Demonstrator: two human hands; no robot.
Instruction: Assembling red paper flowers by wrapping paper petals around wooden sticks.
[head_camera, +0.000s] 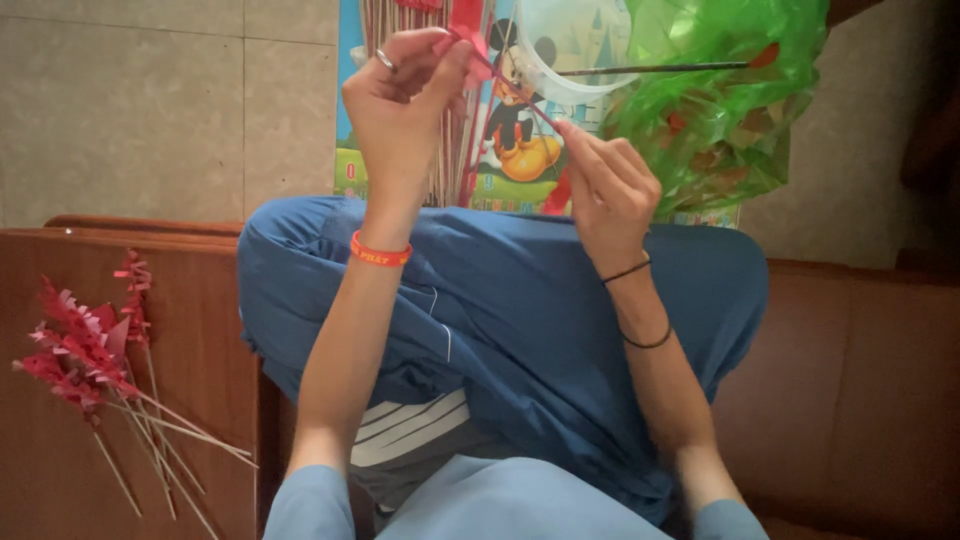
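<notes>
The left hand (400, 90) pinches a red paper strip (500, 75) at its top while the right hand (610, 190) pulls it taut above the lap. Several finished red paper flowers on sticks (85, 350) lie left; many bare bamboo sticks (445, 150) remain.

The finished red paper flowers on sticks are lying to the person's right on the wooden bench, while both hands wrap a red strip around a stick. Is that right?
Not quite. The head view shows the finished red paper flowers lying to the person's left on the wooden bench, not the right. The rest holds: the left hand and right hand work a red strip around a stick.
</notes>
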